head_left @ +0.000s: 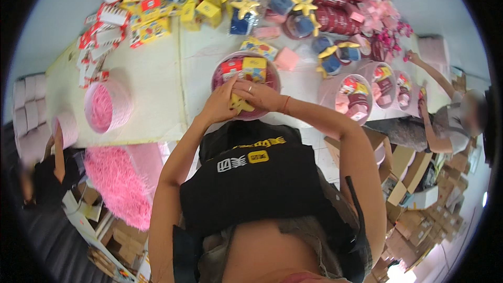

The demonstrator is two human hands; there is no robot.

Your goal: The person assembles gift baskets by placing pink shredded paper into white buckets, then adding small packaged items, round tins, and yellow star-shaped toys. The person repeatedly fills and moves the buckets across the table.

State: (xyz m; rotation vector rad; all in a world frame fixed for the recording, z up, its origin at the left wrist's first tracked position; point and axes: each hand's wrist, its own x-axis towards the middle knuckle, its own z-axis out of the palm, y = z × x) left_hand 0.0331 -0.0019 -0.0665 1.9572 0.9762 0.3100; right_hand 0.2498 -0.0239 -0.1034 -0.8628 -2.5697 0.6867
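Reaching into a pink bucket (215,76)
The left hand (218,104) and right hand (262,97) are meeting over a yellow star (241,105) inside it; whether either is gripping, I cannot tell.

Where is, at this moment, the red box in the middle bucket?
In the head view, the red box sits left of centre in the middle bucket, immediately left of the yellow box and beyond the person's left hand.
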